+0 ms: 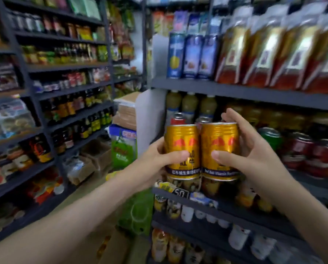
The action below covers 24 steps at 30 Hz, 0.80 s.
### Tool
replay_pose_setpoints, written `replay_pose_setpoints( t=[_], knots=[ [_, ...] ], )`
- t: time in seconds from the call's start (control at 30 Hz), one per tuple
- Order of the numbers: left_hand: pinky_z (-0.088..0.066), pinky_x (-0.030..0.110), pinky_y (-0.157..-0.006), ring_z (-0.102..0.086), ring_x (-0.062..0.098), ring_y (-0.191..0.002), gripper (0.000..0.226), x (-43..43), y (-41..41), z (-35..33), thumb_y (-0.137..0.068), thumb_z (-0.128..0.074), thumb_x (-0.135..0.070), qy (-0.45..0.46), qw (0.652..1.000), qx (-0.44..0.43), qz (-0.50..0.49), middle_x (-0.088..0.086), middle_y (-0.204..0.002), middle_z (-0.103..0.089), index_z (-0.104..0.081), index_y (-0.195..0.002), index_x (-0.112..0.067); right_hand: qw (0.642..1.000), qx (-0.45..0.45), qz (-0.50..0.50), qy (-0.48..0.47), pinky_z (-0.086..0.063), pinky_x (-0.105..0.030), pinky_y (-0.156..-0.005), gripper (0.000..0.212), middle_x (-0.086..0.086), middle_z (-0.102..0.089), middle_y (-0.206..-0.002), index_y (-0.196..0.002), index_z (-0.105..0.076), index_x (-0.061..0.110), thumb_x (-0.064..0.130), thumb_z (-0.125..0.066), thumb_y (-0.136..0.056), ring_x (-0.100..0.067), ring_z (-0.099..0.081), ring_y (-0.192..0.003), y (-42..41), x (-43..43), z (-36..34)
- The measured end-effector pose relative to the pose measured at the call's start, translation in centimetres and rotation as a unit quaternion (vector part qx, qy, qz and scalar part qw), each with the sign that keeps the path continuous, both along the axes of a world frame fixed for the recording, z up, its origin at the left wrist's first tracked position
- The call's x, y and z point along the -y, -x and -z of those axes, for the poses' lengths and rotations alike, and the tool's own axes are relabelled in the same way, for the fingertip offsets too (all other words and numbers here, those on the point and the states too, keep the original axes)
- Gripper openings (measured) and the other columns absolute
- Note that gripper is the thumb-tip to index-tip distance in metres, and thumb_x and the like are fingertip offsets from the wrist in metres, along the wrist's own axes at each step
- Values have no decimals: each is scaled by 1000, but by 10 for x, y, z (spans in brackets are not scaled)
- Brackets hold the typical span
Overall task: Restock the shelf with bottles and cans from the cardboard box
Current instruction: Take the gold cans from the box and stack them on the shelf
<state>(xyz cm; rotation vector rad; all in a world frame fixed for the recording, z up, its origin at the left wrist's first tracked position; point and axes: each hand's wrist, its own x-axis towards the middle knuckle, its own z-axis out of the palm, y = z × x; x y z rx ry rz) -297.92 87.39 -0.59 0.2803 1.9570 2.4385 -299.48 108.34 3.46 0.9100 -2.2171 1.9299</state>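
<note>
I hold two gold cans with red bull logos side by side in front of the dark shelf [254,94] on the right. My left hand [159,159] grips the left gold can [182,141], thumb across its front. My right hand [243,149] wraps the right gold can [219,141], fingers over its top rim. Both cans are upright and touch each other, level with the middle shelf tier. Just behind them stand red-topped cans [178,119] and pale juice bottles [189,103]. The cardboard box [115,248] shows only as a brown edge at the bottom.
Green and red cans [292,145] fill the tier to the right. Gold-and-red bottles [273,54] line the tier above. A green bag [136,212] sits on the floor below my arms. Shelving with sauce bottles [73,107] runs along the left; stacked boxes [125,113] block the aisle's end.
</note>
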Motion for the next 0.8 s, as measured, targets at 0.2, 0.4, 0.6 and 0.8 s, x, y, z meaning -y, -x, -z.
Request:
replay_pose_setpoints(
  t=[0.2,0.4,0.6,0.8],
  knots=[
    [-55,27,-74,-70,19,-92,69,-97,54,-74,-44,-88,-30,59,989,-105,81,3,-99,-73,-64,-107,-14,990,-32,135,31,-55,-22,-75,93,31,-57,-112,-134,-38,47,38,-78,-51,8,-62,-97,6,-95,-49],
    [-54,40,-84,-68,24,-101,81,-170,103,-129,-46,-82,-35,46,976,-193,84,7,-110,-70,-58,-120,-11,965,-89,231,84,-54,-31,-79,77,10,-70,-107,-120,-54,34,41,-81,-48,-9,-68,-96,37,-162,-93],
    [-49,48,-97,-66,23,-106,74,-233,141,-158,-53,-80,-40,42,962,-250,104,4,-111,-70,-60,-119,-14,947,-115,276,117,-54,-33,-82,75,4,-68,-113,-122,-53,33,35,-85,-55,-14,-68,-100,68,-239,-117],
    [-45,60,-96,-66,22,-104,61,-301,165,-172,-59,-83,-38,44,959,-265,86,0,-109,-72,-63,-113,-19,931,-111,328,114,-55,-40,-84,73,-2,-68,-111,-117,-56,27,33,-86,-51,-21,-68,-99,101,-334,-143]
  ],
)
